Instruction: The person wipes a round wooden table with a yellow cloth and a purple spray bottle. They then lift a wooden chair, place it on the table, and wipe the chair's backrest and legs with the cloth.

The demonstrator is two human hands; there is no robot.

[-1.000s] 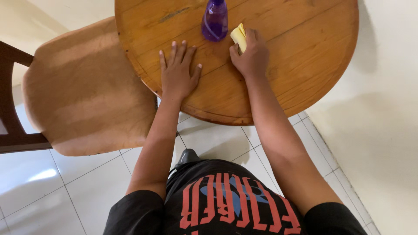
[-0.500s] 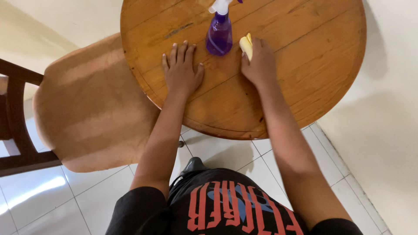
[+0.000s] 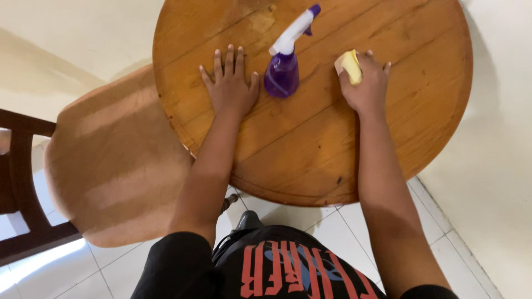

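Both hands rest on the round wooden table. Left hand lies flat, fingers spread; right hand grips a folded yellow cloth. Purple plastic spray bottle stands between them.

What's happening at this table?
A person leans over a round wooden table. The right hand grips a folded yellow cloth pressed to the tabletop. The left hand lies flat and empty, fingers spread. A purple spray bottle stands between the hands, touched by neither. A wooden chair sits to the left.
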